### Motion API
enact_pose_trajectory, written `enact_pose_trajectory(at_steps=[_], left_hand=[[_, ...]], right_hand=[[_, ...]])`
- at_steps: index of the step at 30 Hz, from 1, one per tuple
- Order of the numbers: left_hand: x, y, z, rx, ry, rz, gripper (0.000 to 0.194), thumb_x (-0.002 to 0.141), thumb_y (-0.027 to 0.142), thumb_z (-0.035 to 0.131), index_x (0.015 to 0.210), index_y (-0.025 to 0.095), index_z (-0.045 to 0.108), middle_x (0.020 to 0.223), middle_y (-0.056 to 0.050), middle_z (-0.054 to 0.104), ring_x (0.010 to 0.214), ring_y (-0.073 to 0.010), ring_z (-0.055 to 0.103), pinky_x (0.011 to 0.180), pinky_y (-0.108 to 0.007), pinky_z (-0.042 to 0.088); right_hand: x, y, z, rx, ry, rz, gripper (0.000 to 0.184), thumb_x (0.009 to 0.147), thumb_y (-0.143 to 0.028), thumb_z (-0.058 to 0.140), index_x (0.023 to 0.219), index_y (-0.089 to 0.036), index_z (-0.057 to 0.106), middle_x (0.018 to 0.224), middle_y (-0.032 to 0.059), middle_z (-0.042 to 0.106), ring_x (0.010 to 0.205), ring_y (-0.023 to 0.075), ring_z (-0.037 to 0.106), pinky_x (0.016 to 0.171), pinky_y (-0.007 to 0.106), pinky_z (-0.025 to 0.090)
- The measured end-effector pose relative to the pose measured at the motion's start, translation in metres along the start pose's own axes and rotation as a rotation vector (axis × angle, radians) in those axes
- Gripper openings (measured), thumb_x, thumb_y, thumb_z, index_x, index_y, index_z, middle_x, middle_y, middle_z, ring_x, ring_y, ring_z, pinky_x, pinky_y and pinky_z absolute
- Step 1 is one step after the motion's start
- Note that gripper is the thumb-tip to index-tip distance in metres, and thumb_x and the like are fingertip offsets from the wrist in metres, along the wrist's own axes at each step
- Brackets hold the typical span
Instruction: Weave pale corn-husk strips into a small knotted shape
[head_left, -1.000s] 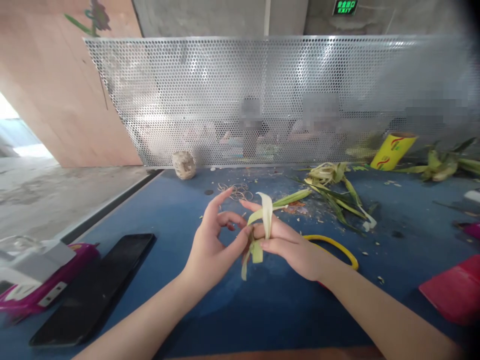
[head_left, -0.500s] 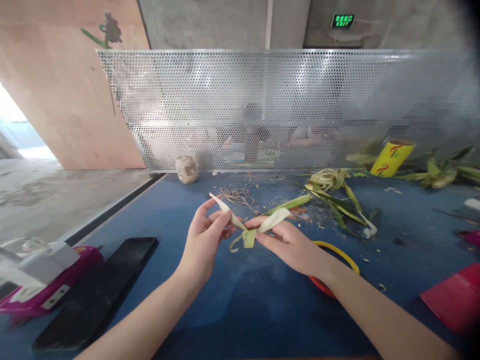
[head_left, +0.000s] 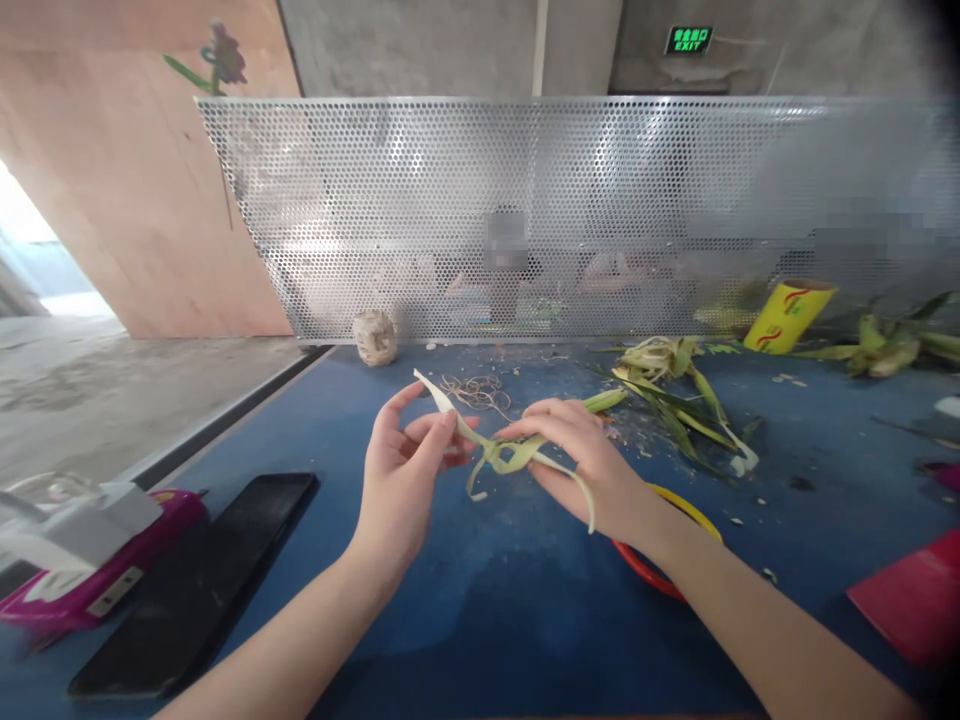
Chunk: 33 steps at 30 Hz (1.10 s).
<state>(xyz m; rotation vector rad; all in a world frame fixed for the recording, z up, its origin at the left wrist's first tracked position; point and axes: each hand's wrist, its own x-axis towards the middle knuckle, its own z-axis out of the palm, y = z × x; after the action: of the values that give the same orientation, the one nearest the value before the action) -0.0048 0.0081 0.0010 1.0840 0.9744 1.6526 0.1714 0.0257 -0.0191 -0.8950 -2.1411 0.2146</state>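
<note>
A pale green strip of what looks like corn husk [head_left: 517,457], looped at its middle, hangs between my two hands above the blue table. My left hand [head_left: 409,465] is closed on one end, thumb against fingers, with a whitish tip sticking up past them. At the loop, my right hand [head_left: 585,460] has its fingers and thumb around the strip. A thin tail from it curls down over my right palm and wrist side. Behind my hands lies a tangle of thin brown string [head_left: 480,392]. The right fingertips are partly hidden by the strip.
Husks and leaves [head_left: 667,385] lie behind at right, near a tilted yellow roll [head_left: 789,315]. A ball of twine [head_left: 374,338] stands by the perforated metal screen [head_left: 420,220]. At left are a black phone [head_left: 195,590] and purple power strip [head_left: 180,520]. A yellow-red ring [head_left: 652,575] is under my right forearm.
The husk's right end has swung from pointing up to trailing down. A loop shows at the middle now. My right hand has lifted slightly and turned over; my left has barely moved.
</note>
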Motion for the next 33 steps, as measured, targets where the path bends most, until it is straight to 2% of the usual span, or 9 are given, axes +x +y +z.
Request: enact_pose_trajectory(at_steps=[4, 7, 12, 14, 18, 22, 25, 28, 33], left_hand=[[0.002, 0.000, 0.002, -0.039, 0.010, -0.074, 0.053, 0.073, 0.020, 0.066, 0.118, 0.014, 0.038, 0.069, -0.002, 0.067, 0.066, -0.0159, 0.063, 0.052, -0.028, 0.056], [0.000, 0.000, 0.003, -0.019, -0.008, -0.110, 0.054, 0.073, 0.019, 0.065, 0.120, 0.013, 0.038, 0.077, -0.006, 0.069, 0.059, -0.0138, 0.059, 0.043, -0.025, 0.053], [-0.003, 0.000, 0.002, -0.041, -0.029, -0.078, 0.064, 0.070, 0.012, 0.067, 0.125, 0.012, 0.034, 0.082, -0.007, 0.070, 0.062, -0.0141, 0.061, 0.044, -0.025, 0.054], [-0.002, 0.001, 0.002, -0.014, -0.048, -0.082, 0.067, 0.071, 0.010, 0.066, 0.128, 0.010, 0.031, 0.079, -0.007, 0.069, 0.064, -0.0150, 0.061, 0.042, -0.024, 0.053], [0.001, 0.000, 0.002, 0.014, -0.086, -0.049, 0.069, 0.072, 0.010, 0.065, 0.129, 0.011, 0.027, 0.079, -0.009, 0.069, 0.062, -0.0157, 0.063, 0.037, -0.019, 0.047], [0.000, -0.010, 0.004, -0.024, 0.005, 0.006, 0.076, 0.075, 0.016, 0.062, 0.135, 0.019, 0.016, 0.115, -0.016, 0.058, 0.067, -0.0135, 0.064, 0.045, -0.021, 0.049], [-0.006, -0.021, 0.005, 0.101, -0.101, -0.156, 0.098, 0.071, 0.018, 0.067, 0.139, 0.027, -0.003, 0.131, -0.020, 0.044, 0.068, -0.0141, 0.064, 0.047, -0.025, 0.051], [-0.009, -0.025, 0.003, 0.306, -0.208, -0.264, 0.091, 0.073, 0.027, 0.067, 0.141, 0.020, 0.007, 0.125, -0.019, 0.049, 0.068, -0.0130, 0.063, 0.044, -0.019, 0.046], [-0.009, -0.018, -0.003, 0.472, -0.275, -0.390, 0.098, 0.076, 0.046, 0.060, 0.144, 0.023, -0.006, 0.117, -0.019, 0.058, 0.061, -0.0178, 0.066, 0.038, -0.021, 0.043]], right_hand=[[0.002, -0.005, -0.008, -0.094, 0.082, -0.009, 0.030, 0.077, -0.007, 0.054, 0.098, -0.027, 0.064, 0.095, 0.0038, 0.056, 0.094, 0.0229, 0.048, 0.087, 0.044, 0.028], [0.005, -0.006, -0.010, 0.092, 0.052, 0.044, 0.026, 0.078, -0.006, 0.049, 0.087, -0.024, 0.065, 0.088, 0.0030, 0.059, 0.089, 0.0207, 0.050, 0.085, 0.040, 0.032], [0.007, -0.003, -0.009, 0.450, 0.058, 0.235, 0.021, 0.082, -0.011, 0.041, 0.072, -0.021, 0.057, 0.073, 0.0002, 0.055, 0.074, 0.0162, 0.051, 0.071, 0.031, 0.039], [0.007, -0.001, -0.009, 0.503, 0.053, 0.233, 0.022, 0.085, -0.013, 0.042, 0.079, -0.022, 0.060, 0.079, 0.0005, 0.057, 0.077, 0.0157, 0.053, 0.073, 0.030, 0.041], [0.005, 0.001, -0.011, 0.506, -0.061, 0.073, 0.027, 0.086, -0.012, 0.047, 0.097, -0.027, 0.066, 0.098, 0.0027, 0.057, 0.093, 0.0164, 0.054, 0.085, 0.034, 0.042], [0.003, 0.000, -0.009, 0.356, -0.006, -0.001, 0.034, 0.084, -0.007, 0.048, 0.093, -0.031, 0.071, 0.119, 0.0037, 0.048, 0.113, 0.0202, 0.045, 0.097, 0.042, 0.035], [0.002, 0.001, -0.005, 0.330, 0.066, 0.032, 0.036, 0.084, -0.007, 0.048, 0.093, -0.033, 0.071, 0.128, 0.0017, 0.044, 0.117, 0.0206, 0.041, 0.100, 0.044, 0.034], [0.003, 0.004, -0.002, 0.369, 0.064, 0.098, 0.038, 0.085, -0.008, 0.047, 0.099, -0.034, 0.069, 0.127, 0.0023, 0.044, 0.101, 0.0171, 0.050, 0.093, 0.040, 0.042], [0.003, 0.004, -0.003, 0.581, -0.019, 0.238, 0.035, 0.087, -0.013, 0.044, 0.101, -0.034, 0.068, 0.121, 0.0027, 0.046, 0.057, 0.0040, 0.055, 0.068, 0.032, 0.055]])
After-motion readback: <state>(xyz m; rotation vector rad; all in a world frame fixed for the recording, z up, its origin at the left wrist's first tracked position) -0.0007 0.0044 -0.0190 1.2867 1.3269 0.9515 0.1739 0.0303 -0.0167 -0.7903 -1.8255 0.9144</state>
